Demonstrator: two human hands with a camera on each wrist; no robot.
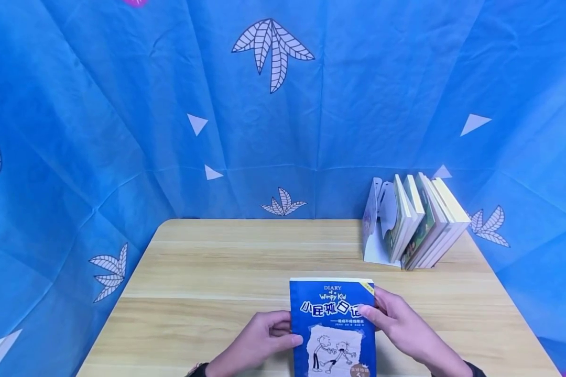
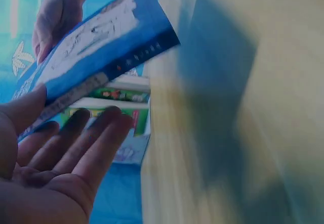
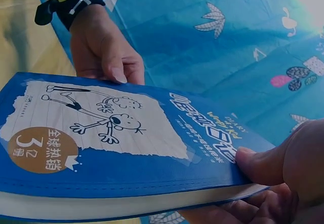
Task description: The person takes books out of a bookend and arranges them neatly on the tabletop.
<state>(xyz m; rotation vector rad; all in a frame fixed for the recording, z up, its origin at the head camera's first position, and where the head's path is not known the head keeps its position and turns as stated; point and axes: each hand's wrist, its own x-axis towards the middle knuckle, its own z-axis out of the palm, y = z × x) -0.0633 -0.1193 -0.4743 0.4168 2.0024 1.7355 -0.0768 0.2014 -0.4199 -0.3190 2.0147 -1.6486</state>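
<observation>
A blue paperback book (image 1: 332, 335), titled Diary of a Wimpy Kid, is held up over the near edge of the table with its front cover showing. My left hand (image 1: 264, 337) grips its left side, thumb on the cover and fingers behind. The right hand (image 1: 401, 324) pinches the upper right side, its thumb (image 3: 258, 163) lying on the cover near the title. In the left wrist view the book's spine (image 2: 121, 67) faces the left palm, and the fingers (image 2: 101, 143) reach beneath it. The right wrist view shows the white page edges under the cover.
At the back right of the wooden table (image 1: 217, 262) stands a white metal bookend (image 1: 371, 225) with several upright books (image 1: 429, 225) leaning beside it. A blue patterned cloth (image 1: 264, 131) hangs behind the table and along its sides.
</observation>
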